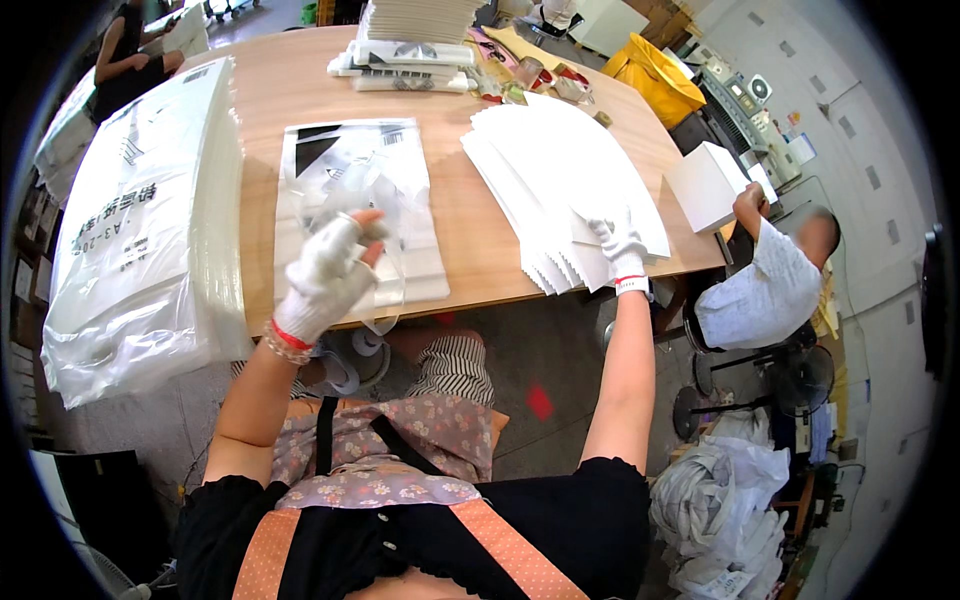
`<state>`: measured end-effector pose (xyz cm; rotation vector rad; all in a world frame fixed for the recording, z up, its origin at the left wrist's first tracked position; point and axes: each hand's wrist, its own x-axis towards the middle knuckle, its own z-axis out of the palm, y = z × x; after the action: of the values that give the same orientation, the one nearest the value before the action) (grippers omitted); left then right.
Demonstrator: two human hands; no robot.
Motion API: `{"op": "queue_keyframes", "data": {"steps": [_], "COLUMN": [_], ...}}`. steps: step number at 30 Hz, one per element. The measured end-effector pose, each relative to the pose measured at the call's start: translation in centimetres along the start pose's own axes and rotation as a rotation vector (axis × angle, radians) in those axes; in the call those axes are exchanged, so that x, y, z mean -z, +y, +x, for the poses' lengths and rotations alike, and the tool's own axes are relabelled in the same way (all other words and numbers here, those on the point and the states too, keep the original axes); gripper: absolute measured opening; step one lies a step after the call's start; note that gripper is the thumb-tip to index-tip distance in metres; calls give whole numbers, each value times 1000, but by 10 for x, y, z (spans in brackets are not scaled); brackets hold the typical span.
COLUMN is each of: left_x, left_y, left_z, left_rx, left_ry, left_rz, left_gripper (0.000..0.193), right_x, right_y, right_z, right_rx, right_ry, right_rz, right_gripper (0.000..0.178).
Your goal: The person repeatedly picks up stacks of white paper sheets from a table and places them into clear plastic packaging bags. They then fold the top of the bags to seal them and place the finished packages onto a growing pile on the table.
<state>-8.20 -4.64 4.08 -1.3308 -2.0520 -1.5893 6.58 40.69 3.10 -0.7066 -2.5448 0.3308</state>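
Observation:
My left hand (325,270), in a white glove with bare fingertips, is raised over a printed white plastic bag (420,245) lying flat on the table. Its fingers are curled around a thin piece of clear plastic film (392,285), which hangs past the table's front edge; the exact grip is hard to see. My right hand (618,245), gloved too, lies with outstretched fingers on the near right part of a fanned stack of white paper sheets (555,170).
On the left stands a tall pile of printed plastic bags (140,230). More white stacks (415,25) and tape rolls (575,85) are at the back. A yellow bag (655,80) is beyond the table. At right, a seated person (765,285) touches a white box (705,190).

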Motion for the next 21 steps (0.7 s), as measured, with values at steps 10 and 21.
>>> {"op": "queue_keyframes", "data": {"steps": [10,21], "left_x": [-139,-92], "left_y": [11,46], "left_z": [-8,-44], "left_rx": [1010,492], "left_ry": [-446,-452], "left_rz": [-1546,-133], "left_gripper": [45,52], "right_x": [18,-7], "right_y": [-128,-128], "right_z": [-108,-207], "right_rx": [471,-514], "right_ry": [103,-108], "right_rz": [-292,1486], "right_gripper": [31,60]}}
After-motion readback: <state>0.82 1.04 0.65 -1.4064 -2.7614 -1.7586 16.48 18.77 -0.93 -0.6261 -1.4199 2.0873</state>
